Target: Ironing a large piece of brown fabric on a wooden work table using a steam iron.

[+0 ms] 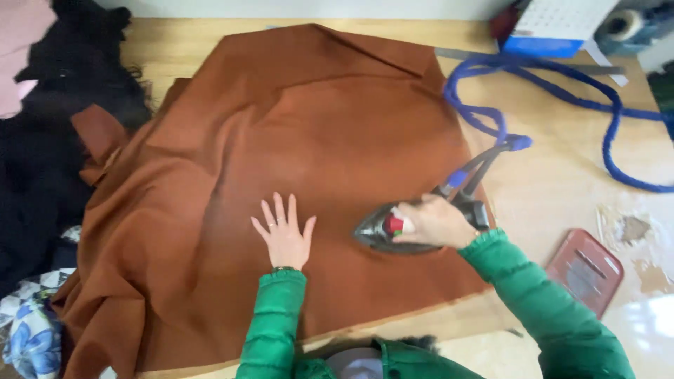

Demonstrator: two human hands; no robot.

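A large rust-brown cloth [281, 140] is seen spread over a pale wooden counter [554, 189], filling most of the view from 9 o'clock across the centre. The left hand [286, 235] is laid flat on the cloth just below centre, released, its fingers spread and pointed toward 12 o'clock. Just beside it, toward 3 o'clock, a dark iron [393, 230] is set sole-down on the cloth, its tip pointed at the left hand; its handle is grasped from above by the right hand [435, 221]. Both arms are covered by green sleeves [547, 309]. A thick blue cord [562, 84] is seen running from the rear of the iron toward 1 o'clock, looping over the bare counter to the 3 o'clock edge. A reddish rectangular tray [586, 270] is seen lying on the counter at 4 o'clock, apart from the cloth. Dark garments [42, 140] are piled at 9 o'clock, touching the cloth's edge, with a blue patterned fabric [31, 340] at 8 o'clock. A blue and white box [554, 28] stands at 1 o'clock.
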